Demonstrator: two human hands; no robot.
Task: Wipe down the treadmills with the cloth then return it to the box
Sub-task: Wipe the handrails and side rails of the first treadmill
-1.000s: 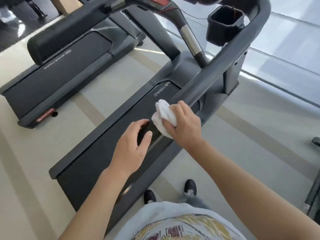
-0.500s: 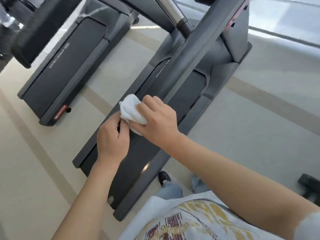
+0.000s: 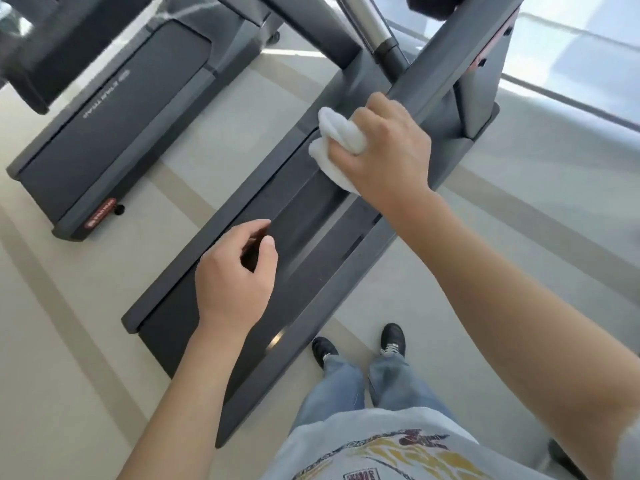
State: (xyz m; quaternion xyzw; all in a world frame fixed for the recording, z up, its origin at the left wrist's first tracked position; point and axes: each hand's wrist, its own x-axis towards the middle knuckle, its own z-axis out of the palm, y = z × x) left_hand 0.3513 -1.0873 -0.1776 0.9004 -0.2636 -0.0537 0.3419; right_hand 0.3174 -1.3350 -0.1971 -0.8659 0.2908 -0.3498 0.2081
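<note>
A white cloth (image 3: 341, 147) is seen against dark grey treadmills (image 3: 311, 209), above a beige-striped pale floor (image 3: 104, 341), blue jeans (image 3: 374, 386) and black shoes (image 3: 393, 337).

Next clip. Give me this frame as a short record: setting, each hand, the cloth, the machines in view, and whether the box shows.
setting: gym floor, seen from above
right hand: grips the white cloth against the handrail of the near treadmill
left hand: holds nothing, fingers loosely curled, above the belt
second treadmill: to the left, untouched
person: stands beside the near treadmill, black shoes
box: not in view
</note>
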